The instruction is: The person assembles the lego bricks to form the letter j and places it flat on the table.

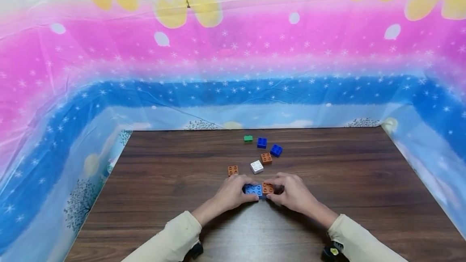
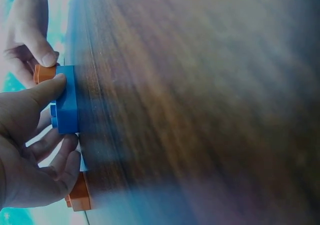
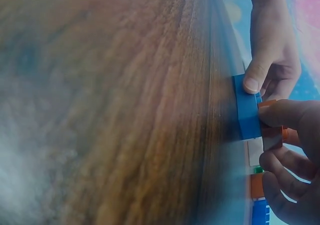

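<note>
A long light-blue toy brick (image 1: pixel 253 189) lies on the wooden table in front of the person. On its right end sits a square orange brick (image 1: pixel 267 188), its studs facing up. The left hand (image 1: pixel 233 192) grips the blue brick between thumb and fingers; its thumb lies along the near side in the left wrist view. From the right, the right hand (image 1: pixel 293 192) pinches the orange brick, thumb in front and index finger behind. In the right wrist view, the blue brick (image 3: pixel 246 112) shows flat against the tabletop, with the orange brick (image 3: pixel 272 139) above it.
Just beyond the left hand is a loose orange brick (image 1: pixel 233 170). A white brick (image 1: pixel 256 167), another orange brick (image 1: pixel 266 158), two dark-blue bricks (image 1: pixel 276 150) and a green brick (image 1: pixel 248 138) trail toward the far edge. A printed cloth (image 1: pixel 233 92) hangs around the table (image 1: pixel 164 165).
</note>
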Demonstrator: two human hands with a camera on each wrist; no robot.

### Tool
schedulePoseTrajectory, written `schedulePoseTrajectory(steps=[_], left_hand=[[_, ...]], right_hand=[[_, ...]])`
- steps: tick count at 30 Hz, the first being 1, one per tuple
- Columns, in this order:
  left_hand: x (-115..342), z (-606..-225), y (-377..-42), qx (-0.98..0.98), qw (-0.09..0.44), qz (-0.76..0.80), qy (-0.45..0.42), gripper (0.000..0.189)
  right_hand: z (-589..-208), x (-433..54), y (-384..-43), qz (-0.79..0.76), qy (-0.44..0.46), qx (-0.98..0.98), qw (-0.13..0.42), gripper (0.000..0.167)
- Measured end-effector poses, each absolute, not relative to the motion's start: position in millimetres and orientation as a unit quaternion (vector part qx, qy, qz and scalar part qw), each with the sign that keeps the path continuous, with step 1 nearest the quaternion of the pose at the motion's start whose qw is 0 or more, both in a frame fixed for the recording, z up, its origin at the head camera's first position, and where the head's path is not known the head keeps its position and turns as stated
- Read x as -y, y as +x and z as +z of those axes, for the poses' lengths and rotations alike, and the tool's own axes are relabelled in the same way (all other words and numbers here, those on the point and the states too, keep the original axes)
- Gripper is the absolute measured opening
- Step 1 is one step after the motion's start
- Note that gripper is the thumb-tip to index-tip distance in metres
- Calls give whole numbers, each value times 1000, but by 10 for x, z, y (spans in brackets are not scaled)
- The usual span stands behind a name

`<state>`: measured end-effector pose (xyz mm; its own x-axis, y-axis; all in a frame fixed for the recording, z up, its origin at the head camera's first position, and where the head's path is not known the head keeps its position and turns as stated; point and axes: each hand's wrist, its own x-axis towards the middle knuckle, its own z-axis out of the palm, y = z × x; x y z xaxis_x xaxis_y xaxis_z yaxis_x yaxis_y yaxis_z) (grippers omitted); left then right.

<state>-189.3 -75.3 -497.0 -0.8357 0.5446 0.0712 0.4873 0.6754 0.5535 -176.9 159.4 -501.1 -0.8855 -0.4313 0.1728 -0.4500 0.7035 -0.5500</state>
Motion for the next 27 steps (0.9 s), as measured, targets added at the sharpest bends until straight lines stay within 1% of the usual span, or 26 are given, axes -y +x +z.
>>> schedulePoseTrajectory(steps=[14, 20, 27], left_hand=[[754, -4981, -1895, -914, 43, 286, 284, 37], [762, -4988, -1902, -913, 42, 287, 288, 37], [759, -4979, -1894, -915, 47, 282, 284, 38]], right_hand=[[-4984, -1597, -1775, 284, 251, 925, 12, 39], [-4970, -1610, -1785, 292, 250, 923, -11, 40], [-4986, -1638, -1789, 314, 245, 917, -34, 47]])
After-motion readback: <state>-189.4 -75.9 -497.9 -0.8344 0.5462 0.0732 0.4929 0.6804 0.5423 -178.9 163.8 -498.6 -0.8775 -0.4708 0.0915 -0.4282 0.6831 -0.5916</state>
